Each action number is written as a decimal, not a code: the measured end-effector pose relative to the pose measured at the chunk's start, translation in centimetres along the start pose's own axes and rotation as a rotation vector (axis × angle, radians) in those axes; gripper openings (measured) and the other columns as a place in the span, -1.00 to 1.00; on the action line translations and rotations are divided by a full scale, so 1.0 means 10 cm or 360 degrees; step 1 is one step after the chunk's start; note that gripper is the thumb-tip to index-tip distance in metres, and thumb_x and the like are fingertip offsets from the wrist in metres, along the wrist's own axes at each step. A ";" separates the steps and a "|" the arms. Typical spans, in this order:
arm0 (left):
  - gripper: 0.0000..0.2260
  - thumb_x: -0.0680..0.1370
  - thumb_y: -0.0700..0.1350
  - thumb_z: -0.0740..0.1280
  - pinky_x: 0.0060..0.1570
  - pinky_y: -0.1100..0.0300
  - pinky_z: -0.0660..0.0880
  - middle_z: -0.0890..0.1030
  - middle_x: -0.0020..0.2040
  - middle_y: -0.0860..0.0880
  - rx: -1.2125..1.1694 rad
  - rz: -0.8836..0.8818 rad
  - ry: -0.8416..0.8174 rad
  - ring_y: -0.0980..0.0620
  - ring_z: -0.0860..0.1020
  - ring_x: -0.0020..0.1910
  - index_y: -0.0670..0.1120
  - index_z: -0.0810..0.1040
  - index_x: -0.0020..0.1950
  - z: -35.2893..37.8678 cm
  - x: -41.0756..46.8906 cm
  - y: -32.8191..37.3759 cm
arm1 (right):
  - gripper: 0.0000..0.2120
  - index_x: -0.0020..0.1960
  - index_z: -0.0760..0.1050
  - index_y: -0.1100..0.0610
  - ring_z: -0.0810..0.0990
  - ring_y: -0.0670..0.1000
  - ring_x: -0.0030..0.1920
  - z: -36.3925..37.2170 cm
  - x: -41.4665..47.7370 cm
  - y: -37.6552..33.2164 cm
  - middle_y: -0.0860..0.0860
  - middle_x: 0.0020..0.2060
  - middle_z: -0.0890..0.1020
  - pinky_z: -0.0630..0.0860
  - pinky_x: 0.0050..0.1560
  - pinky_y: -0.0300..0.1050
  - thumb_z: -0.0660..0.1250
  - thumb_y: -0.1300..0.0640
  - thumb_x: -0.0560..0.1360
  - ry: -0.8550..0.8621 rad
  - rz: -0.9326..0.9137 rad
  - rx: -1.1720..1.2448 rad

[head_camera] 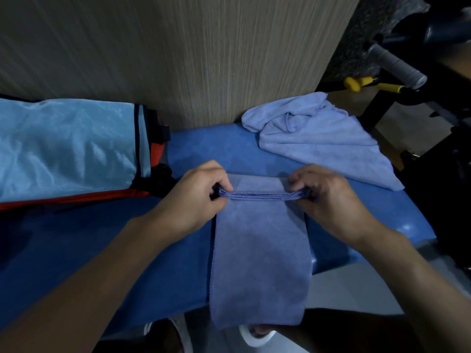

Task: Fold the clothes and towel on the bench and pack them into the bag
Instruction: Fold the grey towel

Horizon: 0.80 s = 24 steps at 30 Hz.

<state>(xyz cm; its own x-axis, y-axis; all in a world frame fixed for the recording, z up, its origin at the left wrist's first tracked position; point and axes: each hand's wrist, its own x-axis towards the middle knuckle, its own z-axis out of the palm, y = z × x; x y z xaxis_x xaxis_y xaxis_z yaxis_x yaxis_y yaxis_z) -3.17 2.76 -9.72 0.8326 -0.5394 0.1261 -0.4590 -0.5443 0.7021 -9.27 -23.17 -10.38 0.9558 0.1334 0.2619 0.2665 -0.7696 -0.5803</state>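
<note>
1. Grip first: my left hand (196, 192) and right hand (328, 197) each pinch one end of the stacked edge of the blue towel (260, 250). The fingers are curled in and the thumbs are pressed against the layers. The edge runs taut between the two hands, lifted a little off the cloth under it.
2. That edge shows several layers. If either pinch slackens, I judge the inner layers would slide out of line and the fold would come down crooked.
3. The towel lies as a long narrow strip across the blue bench (191, 149), and its near end hangs over the front edge toward the floor. I think that hanging weight is the main risk. If I pull the held edge forward too fast, or let go too soon, the whole strip could slip off the bench.
4. Just beyond the right hand, a paler cloth (318, 138) sits crumpled at the far right corner of the bench, one flap drooping over the side. A wide sweep of the right hand could snag it or push it off.
5. The bag (63, 149) lies on the bench to the left, near the left hand. I cannot tell whether its mouth is open. If it is closed, I would have to free a hand to open it, and the fold could fall apart while I do.
</note>
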 end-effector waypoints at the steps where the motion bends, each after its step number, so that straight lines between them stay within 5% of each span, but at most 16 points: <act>1: -0.86 0.47 -0.34 0.43 -0.09 0.13 0.48 0.52 -0.07 0.08 0.0024 0.0016 -0.0016 0.08 0.52 -0.14 -0.10 0.61 -0.09 0.01 0.00 0.01 | -0.77 -0.19 0.61 0.19 0.55 -0.14 -0.07 0.00 -0.01 0.02 -0.01 -0.05 0.59 0.41 -0.08 -0.45 0.47 0.48 0.30 -0.0024 0.0022 -0.0062; 7: -0.86 0.48 -0.29 0.43 -0.10 0.29 0.45 0.44 -0.05 0.15 0.0162 0.0075 -0.0091 0.14 0.49 -0.14 -0.07 0.60 -0.08 0.02 -0.01 -0.04 | -0.80 -0.11 0.65 0.13 0.61 -0.06 -0.02 -0.01 -0.05 0.06 -0.09 0.05 0.57 0.53 -0.09 -0.18 0.45 0.38 0.36 -0.0109 0.0024 -0.0169; 10: -0.92 0.50 -0.09 0.46 -0.08 0.43 0.38 0.38 -0.01 0.15 0.0154 0.0026 -0.0121 0.18 0.47 -0.10 -0.06 0.60 -0.12 0.03 0.00 -0.02 | -0.94 -0.11 0.63 -0.07 0.54 -0.16 0.14 -0.06 -0.08 0.01 -0.13 0.19 0.52 0.50 0.07 -0.16 0.39 -0.01 0.47 -0.0229 0.0177 -0.0049; 12: -0.82 0.53 0.03 0.41 -0.01 0.40 0.36 0.38 0.07 0.12 0.0122 -0.0030 -0.0105 0.18 0.47 -0.05 -0.05 0.59 -0.17 0.06 0.01 -0.01 | -0.72 -0.22 0.55 -0.11 0.52 -0.16 0.20 -0.07 -0.08 -0.01 -0.10 0.20 0.53 0.47 0.11 -0.12 0.20 -0.21 0.54 -0.0254 0.0261 0.0013; 14: -0.80 0.57 0.01 0.37 0.14 0.24 0.36 0.39 0.20 0.06 0.0159 -0.0068 -0.0088 0.14 0.46 0.07 -0.07 0.57 -0.18 0.08 0.03 -0.01 | -0.64 -0.21 0.52 0.02 0.56 -0.07 0.14 -0.05 -0.07 -0.02 -0.01 0.11 0.58 0.48 0.10 -0.06 0.14 -0.19 0.57 -0.0182 0.0267 -0.0025; 17: -0.89 0.57 -0.05 0.39 0.17 0.13 0.37 0.45 0.13 0.06 0.0216 -0.0044 -0.0061 0.07 0.44 0.14 -0.05 0.50 -0.03 0.08 0.05 0.00 | -0.81 -0.10 0.44 0.08 0.54 -0.09 -0.04 -0.02 -0.06 0.00 -0.02 -0.01 0.58 0.47 -0.03 -0.13 0.34 -0.04 0.51 -0.0166 0.0372 -0.0050; 21: -0.47 0.58 0.05 0.34 0.35 0.15 0.28 0.41 0.32 0.06 0.0295 -0.0187 -0.0247 0.06 0.34 0.35 -0.04 0.28 0.51 0.08 0.07 -0.03 | -0.51 0.32 0.38 0.01 0.46 -0.19 -0.04 -0.05 -0.06 0.00 -0.07 0.05 0.51 0.34 -0.08 -0.49 0.48 0.05 0.45 -0.0256 0.0519 0.0092; 24: -0.52 0.54 0.16 0.31 0.35 0.10 0.32 0.38 0.24 0.08 0.0303 -0.0165 -0.0326 0.07 0.35 0.29 -0.01 0.40 0.40 0.08 0.08 -0.08 | -0.52 0.31 0.43 0.02 0.43 -0.19 -0.04 -0.06 -0.04 0.01 -0.12 0.00 0.46 0.32 -0.07 -0.49 0.48 0.02 0.44 -0.0305 0.0485 0.0008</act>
<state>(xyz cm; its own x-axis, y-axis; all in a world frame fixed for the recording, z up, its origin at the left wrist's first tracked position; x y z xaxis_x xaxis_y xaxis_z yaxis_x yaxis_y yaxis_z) -2.38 2.25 -10.69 0.8072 -0.5823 -0.0972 -0.4405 -0.7036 0.5576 -9.68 -23.67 -10.07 0.9973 0.0135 -0.0727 -0.0340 -0.7892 -0.6132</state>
